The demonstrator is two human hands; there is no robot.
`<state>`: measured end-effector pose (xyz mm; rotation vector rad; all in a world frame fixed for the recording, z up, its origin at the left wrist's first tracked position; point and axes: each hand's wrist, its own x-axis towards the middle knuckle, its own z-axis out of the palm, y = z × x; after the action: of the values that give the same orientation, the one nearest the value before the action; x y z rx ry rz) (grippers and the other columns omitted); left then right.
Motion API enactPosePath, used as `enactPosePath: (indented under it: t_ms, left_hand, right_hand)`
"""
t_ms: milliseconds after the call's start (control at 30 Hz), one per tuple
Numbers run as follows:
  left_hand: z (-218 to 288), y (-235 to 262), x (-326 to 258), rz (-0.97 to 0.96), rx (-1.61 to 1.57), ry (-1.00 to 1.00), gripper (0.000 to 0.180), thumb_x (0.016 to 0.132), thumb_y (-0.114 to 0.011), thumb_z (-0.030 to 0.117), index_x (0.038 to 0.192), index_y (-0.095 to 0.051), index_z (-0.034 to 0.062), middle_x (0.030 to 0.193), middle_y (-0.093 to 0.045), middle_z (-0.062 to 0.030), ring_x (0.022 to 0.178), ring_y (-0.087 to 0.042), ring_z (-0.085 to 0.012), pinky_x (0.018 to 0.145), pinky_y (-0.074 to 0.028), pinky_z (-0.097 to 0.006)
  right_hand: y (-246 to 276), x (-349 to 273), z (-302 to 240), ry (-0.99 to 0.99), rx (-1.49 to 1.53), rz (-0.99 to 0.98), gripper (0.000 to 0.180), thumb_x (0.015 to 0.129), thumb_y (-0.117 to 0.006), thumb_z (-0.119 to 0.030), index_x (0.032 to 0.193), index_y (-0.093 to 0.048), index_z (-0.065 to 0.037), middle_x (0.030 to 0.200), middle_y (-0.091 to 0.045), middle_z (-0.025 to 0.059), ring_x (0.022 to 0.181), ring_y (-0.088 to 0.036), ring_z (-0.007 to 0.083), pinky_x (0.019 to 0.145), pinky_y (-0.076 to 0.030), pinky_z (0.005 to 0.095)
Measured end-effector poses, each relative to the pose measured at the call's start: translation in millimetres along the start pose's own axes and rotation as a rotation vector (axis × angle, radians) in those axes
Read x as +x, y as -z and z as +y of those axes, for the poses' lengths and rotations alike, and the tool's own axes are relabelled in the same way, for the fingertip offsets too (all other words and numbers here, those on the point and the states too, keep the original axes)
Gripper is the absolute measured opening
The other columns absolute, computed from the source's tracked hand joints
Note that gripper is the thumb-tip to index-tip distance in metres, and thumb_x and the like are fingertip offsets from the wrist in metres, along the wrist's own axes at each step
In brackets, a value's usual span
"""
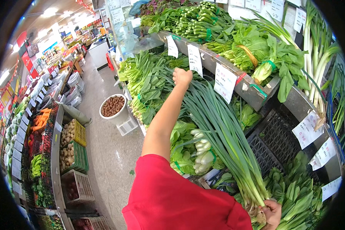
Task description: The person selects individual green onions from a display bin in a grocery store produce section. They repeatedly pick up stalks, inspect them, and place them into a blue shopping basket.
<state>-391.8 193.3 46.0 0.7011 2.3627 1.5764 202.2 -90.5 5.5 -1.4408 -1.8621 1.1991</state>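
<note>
A long bunch of green onions [226,126] lies slantwise across the produce shelf, its white root ends toward me and its dark green leaves reaching away to the left. My right hand [271,214] is closed around the stalks near the roots. Stretched far forward, my left hand [182,78] is at the leaf tips with its fingers curled; what they hold, if anything, is hidden. Leafy greens [145,76] lie beside and beyond that hand. White-stemmed bok choy [202,151] and lettuce [180,138] sit left of the bunch.
Black crates [274,134] stand to the right, above dark leafy greens [295,191]. Price cards [225,82] hang from the upper shelf edge [237,69], which holds more greens. On the aisle floor [107,161] is a white bucket of brown produce [113,106]. Vegetable stands [57,153] line the far left.
</note>
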Motion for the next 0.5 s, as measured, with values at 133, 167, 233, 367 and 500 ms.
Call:
enactPosePath:
  t_ms: [133,167,233,367,500]
  left_hand:
    - [10.6,2.0,-75.9,0.247,-0.161,-0.864,0.038,0.074,-0.063,0.014,0.106,-0.052,-0.0035,0.104,-0.054,-0.0224,0.099,-0.052,-0.0362,0.089,-0.041,-0.041]
    - [18.2,12.9,-111.9,0.067,-0.310,-0.979,0.034,0.073,-0.062,0.009,0.104,-0.053,-0.0025,0.097,-0.057,-0.0188,0.094,-0.054,-0.0341,0.087,-0.043,-0.037]
    - [19.8,35.1,-185.7,-0.170,-0.395,-1.275,0.032,0.071,-0.064,0.005,0.100,-0.053,-0.0010,0.095,-0.057,-0.0158,0.090,-0.056,-0.0310,0.083,-0.045,-0.038]
    - [1.6,54.9,-288.8,-0.779,-0.246,-1.861,0.048,0.082,-0.059,0.037,0.114,-0.050,0.0016,0.109,-0.052,-0.0157,0.110,-0.048,-0.0313,0.093,-0.034,-0.049]
    - [-19.1,29.5,-316.4,-1.083,0.096,-1.879,0.060,0.079,-0.060,0.042,0.122,-0.047,0.0031,0.112,-0.051,-0.0136,0.111,-0.045,-0.0279,0.098,-0.028,-0.051]
  right_hand:
    - [-9.5,1.6,26.7,-0.080,0.281,0.093,0.024,0.070,-0.053,0.014,0.093,-0.060,0.011,0.080,-0.062,0.0121,0.067,-0.062,0.0169,0.062,-0.050,0.0253]
    - [-9.4,0.3,28.3,-0.082,0.297,0.094,0.024,0.070,-0.052,0.014,0.093,-0.060,0.012,0.081,-0.062,0.0124,0.066,-0.062,0.0172,0.062,-0.050,0.0254]
    - [-9.8,-1.6,19.9,-0.088,0.256,0.088,0.024,0.070,-0.051,0.015,0.092,-0.060,0.011,0.083,-0.062,0.0121,0.069,-0.062,0.0170,0.062,-0.050,0.0253]
    - [-8.5,-12.1,14.2,-0.068,0.192,0.108,0.026,0.067,-0.060,0.004,0.093,-0.064,0.004,0.082,-0.067,0.0094,0.082,-0.063,0.0180,0.073,-0.049,0.0300]
    - [-7.7,-3.2,15.6,-0.090,-0.212,0.084,0.031,0.073,-0.063,-0.008,0.104,-0.064,-0.002,0.087,-0.066,0.0148,0.080,-0.063,0.0210,0.072,-0.049,0.0325]
